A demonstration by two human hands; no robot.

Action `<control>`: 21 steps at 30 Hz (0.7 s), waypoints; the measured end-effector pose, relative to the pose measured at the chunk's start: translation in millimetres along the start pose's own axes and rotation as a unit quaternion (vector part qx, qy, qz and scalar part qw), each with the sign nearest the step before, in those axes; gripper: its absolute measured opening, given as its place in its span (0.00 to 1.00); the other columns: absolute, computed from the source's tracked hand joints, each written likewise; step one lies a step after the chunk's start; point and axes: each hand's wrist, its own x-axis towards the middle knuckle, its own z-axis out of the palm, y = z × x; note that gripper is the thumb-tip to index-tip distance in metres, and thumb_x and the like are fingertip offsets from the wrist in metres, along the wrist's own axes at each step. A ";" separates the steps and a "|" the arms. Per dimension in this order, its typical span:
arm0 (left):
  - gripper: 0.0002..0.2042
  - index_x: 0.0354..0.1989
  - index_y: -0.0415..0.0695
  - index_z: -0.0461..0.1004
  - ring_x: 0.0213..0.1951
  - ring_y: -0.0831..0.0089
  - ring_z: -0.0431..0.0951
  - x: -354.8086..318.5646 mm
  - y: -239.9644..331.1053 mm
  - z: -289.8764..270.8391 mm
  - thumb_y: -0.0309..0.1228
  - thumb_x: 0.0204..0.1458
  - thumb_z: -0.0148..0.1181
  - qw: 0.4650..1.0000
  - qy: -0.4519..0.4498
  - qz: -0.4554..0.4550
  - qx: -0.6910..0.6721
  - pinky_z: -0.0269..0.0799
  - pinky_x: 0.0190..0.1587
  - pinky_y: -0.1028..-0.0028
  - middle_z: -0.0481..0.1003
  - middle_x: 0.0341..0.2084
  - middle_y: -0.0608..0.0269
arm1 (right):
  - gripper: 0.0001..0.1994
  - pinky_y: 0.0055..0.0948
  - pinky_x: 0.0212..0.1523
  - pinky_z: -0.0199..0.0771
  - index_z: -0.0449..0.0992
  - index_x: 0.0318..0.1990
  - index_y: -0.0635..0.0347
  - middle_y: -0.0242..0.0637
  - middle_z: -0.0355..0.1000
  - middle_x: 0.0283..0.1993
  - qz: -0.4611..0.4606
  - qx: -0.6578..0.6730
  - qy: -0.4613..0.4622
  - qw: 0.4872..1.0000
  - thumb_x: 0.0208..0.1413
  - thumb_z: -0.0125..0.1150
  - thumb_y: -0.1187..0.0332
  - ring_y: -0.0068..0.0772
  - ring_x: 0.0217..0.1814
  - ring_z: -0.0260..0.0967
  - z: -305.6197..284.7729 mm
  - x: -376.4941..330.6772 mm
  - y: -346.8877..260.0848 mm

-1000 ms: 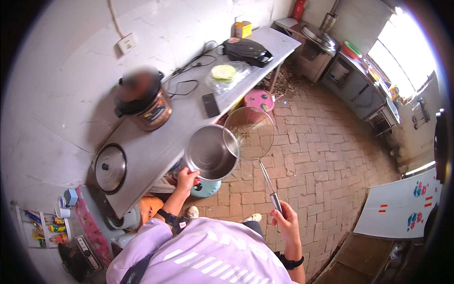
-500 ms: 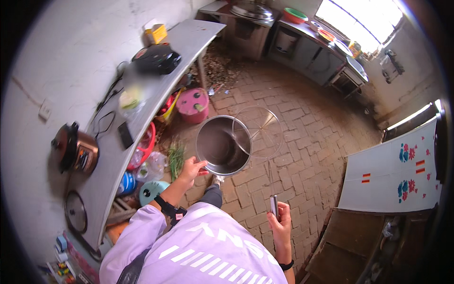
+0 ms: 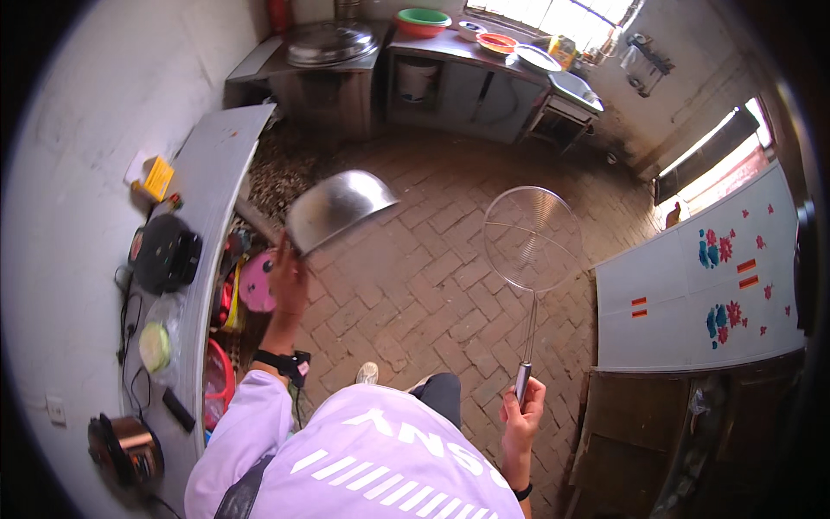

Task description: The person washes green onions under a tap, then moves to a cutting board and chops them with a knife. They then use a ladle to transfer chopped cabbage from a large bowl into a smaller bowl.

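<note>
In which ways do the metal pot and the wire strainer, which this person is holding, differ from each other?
The pot has solid walls; the strainer is open wire mesh. The left hand holds the pot; the right hand holds the strainer by its handle. Both are silvery and held above the brick floor.

Shiny smooth metal bowl (image 3: 341, 209), metal-wire strainer (image 3: 533, 238) with glossy handle, matt cloth shirt (image 3: 380, 458), rough brick floor (image 3: 432, 268)
</note>
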 end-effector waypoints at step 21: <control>0.17 0.47 0.39 0.71 0.44 0.52 0.78 317.9 142.2 247.7 0.19 0.46 0.49 0.967 0.187 -0.034 0.171 0.76 0.39 0.63 0.72 0.56 0.53 | 0.14 0.16 0.19 0.55 0.65 0.48 0.58 0.25 0.63 0.31 0.041 -0.042 -0.065 0.996 0.57 0.59 0.75 0.13 0.22 0.56 -134.2 611.4 -79.1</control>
